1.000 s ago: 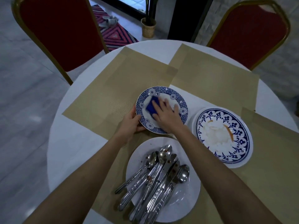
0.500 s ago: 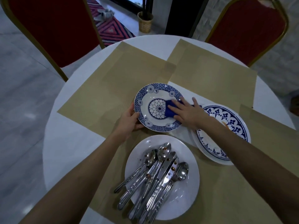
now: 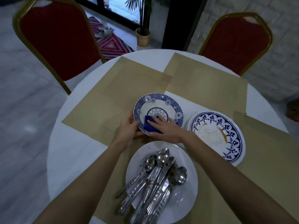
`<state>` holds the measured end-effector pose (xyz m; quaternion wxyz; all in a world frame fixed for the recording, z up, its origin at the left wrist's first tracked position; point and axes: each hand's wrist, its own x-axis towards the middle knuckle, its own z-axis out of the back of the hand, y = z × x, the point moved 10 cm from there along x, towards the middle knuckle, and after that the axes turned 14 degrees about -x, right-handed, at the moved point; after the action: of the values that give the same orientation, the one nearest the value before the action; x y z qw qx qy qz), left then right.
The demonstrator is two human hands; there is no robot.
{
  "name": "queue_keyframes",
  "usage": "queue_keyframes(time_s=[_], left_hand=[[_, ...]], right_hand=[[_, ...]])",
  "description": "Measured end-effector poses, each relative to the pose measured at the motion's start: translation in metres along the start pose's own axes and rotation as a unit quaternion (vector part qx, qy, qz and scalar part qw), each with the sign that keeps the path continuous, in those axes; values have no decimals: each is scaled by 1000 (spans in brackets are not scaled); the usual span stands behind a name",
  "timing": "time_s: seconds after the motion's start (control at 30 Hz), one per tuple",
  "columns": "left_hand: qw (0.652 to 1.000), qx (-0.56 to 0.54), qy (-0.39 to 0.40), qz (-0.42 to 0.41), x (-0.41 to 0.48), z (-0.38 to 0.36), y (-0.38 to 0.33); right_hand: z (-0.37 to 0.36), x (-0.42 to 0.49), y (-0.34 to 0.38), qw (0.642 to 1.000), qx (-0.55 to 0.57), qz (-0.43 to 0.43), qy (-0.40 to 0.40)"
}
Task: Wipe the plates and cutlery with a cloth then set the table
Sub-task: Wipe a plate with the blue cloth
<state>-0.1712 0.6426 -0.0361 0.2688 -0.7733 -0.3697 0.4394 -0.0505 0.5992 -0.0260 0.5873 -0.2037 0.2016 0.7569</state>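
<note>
A small blue-and-white patterned plate (image 3: pixel 161 105) lies on a tan placemat (image 3: pixel 113 107) at the table's middle. My left hand (image 3: pixel 127 130) grips its near-left rim. My right hand (image 3: pixel 163 128) presses a blue cloth (image 3: pixel 149 125) flat against the plate's near side, fingers straight. To the right sits a larger blue-patterned plate (image 3: pixel 226 126) with orange smears. Nearest me, a plain white plate (image 3: pixel 186 199) carries several dirty spoons and knives (image 3: pixel 155 180).
The round white table (image 3: pixel 64 143) carries more tan placemats at the far right (image 3: pixel 207 81) and near right (image 3: pixel 267 159). Two red chairs with gold frames stand behind it, left (image 3: pixel 56 38) and right (image 3: pixel 236 44). A potted plant (image 3: pixel 143 38) is on the floor beyond.
My right hand has slid the blue cloth from the small plate's right rim to its near-left side. The left hand keeps its grip on the rim.
</note>
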Motion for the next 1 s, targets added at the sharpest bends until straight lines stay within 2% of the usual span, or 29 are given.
queue_keyframes(time_s=[0.1,0.33,0.4,0.47,0.53,0.6,0.67,0.73,0.83,0.93,1.0], left_hand=[[1000,-1,-7,1,-13,-18,-9],[994,86,10,-70,-49,-66,-95],[994,73,4,-78,-68,-75,-119],[993,85,2,-81,-84,-83,-137],[976,174,-10,-130,-105,-89,-157],[949,240,-8,-203,-126,-98,-173],[957,192,40,-215,-147,-111,-171],[976,80,66,-193,-157,-119,-165],[977,-21,54,-205,-174,-128,-172],[977,-64,60,-196,-181,-135,-167],[977,-107,57,-174,-186,-137,-157]], right_hand=[[17,-28,-10,999,-38,12,-21],[116,-92,-12,981,-39,27,-190],[153,-122,-12,973,-1,20,-229],[188,-154,-19,956,106,12,-272],[214,-188,-27,910,271,25,-311],[230,-219,-36,831,425,73,-352],[235,-238,-43,768,502,97,-386],[234,-252,-51,715,547,88,-426],[224,-269,-63,646,571,18,-506],[192,-284,-57,622,495,-129,-594],[162,-289,-35,618,433,-160,-636]])
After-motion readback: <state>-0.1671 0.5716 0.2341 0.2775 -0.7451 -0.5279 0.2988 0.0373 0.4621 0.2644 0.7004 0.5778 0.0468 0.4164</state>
